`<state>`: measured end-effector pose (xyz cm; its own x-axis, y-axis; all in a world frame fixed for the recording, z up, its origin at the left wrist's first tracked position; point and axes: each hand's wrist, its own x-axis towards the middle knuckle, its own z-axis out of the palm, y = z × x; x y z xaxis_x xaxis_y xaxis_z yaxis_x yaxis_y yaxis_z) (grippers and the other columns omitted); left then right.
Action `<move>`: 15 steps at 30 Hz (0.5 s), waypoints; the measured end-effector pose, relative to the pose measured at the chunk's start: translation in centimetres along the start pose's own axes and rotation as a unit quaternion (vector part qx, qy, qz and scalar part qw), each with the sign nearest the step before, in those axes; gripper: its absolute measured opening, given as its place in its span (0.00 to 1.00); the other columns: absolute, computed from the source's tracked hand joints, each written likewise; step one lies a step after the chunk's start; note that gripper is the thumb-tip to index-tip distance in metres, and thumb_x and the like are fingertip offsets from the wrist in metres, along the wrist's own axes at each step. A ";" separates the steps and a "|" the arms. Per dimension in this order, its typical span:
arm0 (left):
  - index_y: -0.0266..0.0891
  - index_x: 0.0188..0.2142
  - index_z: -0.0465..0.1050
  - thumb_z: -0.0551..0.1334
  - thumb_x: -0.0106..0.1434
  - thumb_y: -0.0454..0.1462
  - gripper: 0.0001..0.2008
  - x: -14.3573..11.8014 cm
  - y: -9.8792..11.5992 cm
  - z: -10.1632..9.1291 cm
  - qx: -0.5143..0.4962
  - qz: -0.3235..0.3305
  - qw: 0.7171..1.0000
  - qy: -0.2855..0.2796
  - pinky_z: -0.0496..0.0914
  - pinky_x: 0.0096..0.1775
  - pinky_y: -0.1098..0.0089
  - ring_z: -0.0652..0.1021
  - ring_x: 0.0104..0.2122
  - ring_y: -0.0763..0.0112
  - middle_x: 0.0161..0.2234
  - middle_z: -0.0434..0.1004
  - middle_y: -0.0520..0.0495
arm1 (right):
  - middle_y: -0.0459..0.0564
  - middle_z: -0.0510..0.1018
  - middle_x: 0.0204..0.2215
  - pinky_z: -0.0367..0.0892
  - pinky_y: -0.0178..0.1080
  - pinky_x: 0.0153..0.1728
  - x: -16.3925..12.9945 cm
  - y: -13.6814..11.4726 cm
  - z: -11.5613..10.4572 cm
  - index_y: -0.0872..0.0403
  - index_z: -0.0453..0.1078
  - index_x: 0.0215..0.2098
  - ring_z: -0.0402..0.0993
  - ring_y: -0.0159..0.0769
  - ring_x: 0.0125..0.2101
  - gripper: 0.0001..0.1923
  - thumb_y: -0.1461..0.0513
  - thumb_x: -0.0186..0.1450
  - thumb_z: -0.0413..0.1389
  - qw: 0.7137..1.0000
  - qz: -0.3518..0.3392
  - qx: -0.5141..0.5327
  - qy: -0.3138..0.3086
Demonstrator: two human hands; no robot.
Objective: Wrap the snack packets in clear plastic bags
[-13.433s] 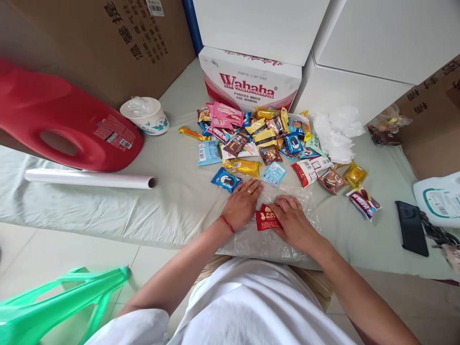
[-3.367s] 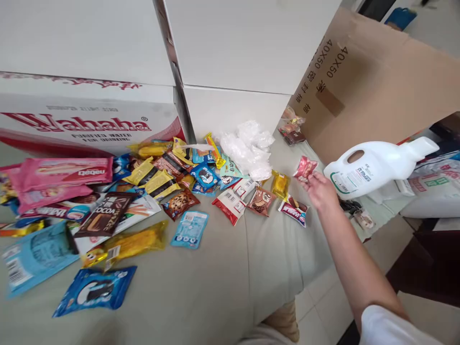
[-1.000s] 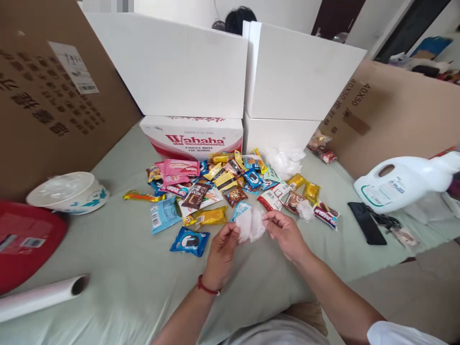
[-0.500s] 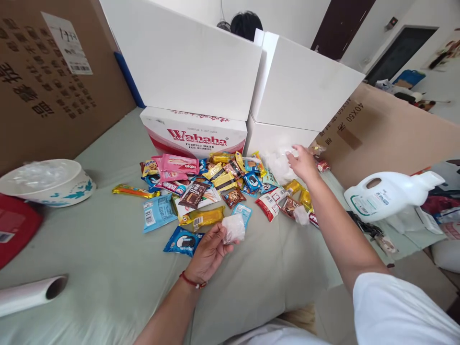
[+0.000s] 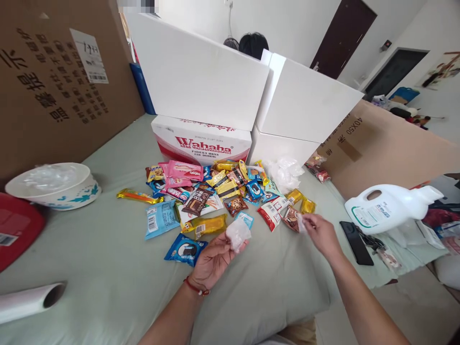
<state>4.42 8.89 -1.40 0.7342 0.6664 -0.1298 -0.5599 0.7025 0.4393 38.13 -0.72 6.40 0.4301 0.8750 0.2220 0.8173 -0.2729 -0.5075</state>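
Above the pale green fabric sheet point(image 5: 125, 273), a small folded square of translucent white plastic film point(image 5: 239, 235) is lying across the fingers of the left hand point(image 5: 214, 261), with the thumb pressing on its near edge. The right hand point(image 5: 323, 235) is pinching a crumpled scrap of clear plastic point(image 5: 302, 224) in a narrow fingertip grip, just beside a brown wafer packet point(image 5: 291, 218); contact between scrap and packet is not showing clearly. Forward of both hands, a mixed pile of bright snack packets point(image 5: 227, 189) is spreading over the sheet, with a crumpled heap of translucent white plastic point(image 5: 285, 173) adjoining its right rear. Behind the pile, a white and red printed carton point(image 5: 204, 146) is standing beneath a plain white box point(image 5: 201, 76). Right of the hands, a flat black phone point(image 5: 356, 243) is lying near a white plastic jug point(image 5: 388, 208).
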 end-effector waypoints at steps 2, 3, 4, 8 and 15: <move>0.40 0.51 0.78 0.70 0.52 0.29 0.25 0.0 0.3 -0.1 -0.021 0.013 1.000 -0.002 0.73 0.58 0.60 0.81 0.52 0.59 0.52 0.81 0.45 | 0.52 0.82 0.37 0.70 0.45 0.42 3.1 -1.6 -1.6 0.48 0.78 0.42 0.76 0.44 0.35 0.13 0.52 0.68 0.55 0.996 -0.025 0.016 0.086; 0.41 0.51 0.78 0.69 0.51 0.28 0.26 -0.1 0.4 0.0 -0.021 0.019 1.000 0.005 0.73 0.57 0.62 0.81 0.51 0.61 0.53 0.81 0.46 | 0.52 0.81 0.38 0.70 0.44 0.43 5.2 -2.6 -2.0 0.49 0.78 0.43 0.76 0.44 0.36 0.14 0.52 0.69 0.54 0.989 -0.041 0.005 0.140; 0.41 0.52 0.78 0.70 0.52 0.27 0.26 -0.1 0.5 0.1 -0.015 0.022 1.000 0.015 0.74 0.56 0.64 0.81 0.49 0.63 0.52 0.81 0.47 | 0.53 0.81 0.39 0.69 0.44 0.44 7.6 -3.5 -2.2 0.51 0.78 0.45 0.75 0.44 0.37 0.15 0.53 0.69 0.53 0.980 -0.060 -0.013 0.188; 0.40 0.44 0.78 0.75 0.53 0.29 0.19 -0.6 0.4 0.8 0.022 0.016 0.998 0.052 0.76 0.45 0.71 0.82 0.40 0.70 0.42 0.83 0.49 | 0.62 0.80 0.48 0.66 0.44 0.50 17.7 -6.8 0.8 0.57 0.77 0.47 0.73 0.46 0.47 0.18 0.62 0.70 0.46 0.977 -0.044 -0.093 0.188; 0.37 0.34 0.74 0.81 0.46 0.36 0.20 -0.3 0.3 1.3 0.038 0.051 0.995 0.079 0.70 0.33 0.79 0.76 0.29 0.79 0.30 0.78 0.53 | 0.59 0.83 0.40 0.69 0.42 0.47 20.1 -8.9 3.8 0.57 0.80 0.38 0.77 0.45 0.43 0.14 0.65 0.65 0.51 0.993 -0.061 -0.074 0.070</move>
<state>4.47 8.61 -0.09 0.6027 0.7678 -0.2171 -0.5933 0.6132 0.5216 38.01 20.79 12.18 0.3650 0.8435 0.3941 0.9098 -0.2333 -0.3432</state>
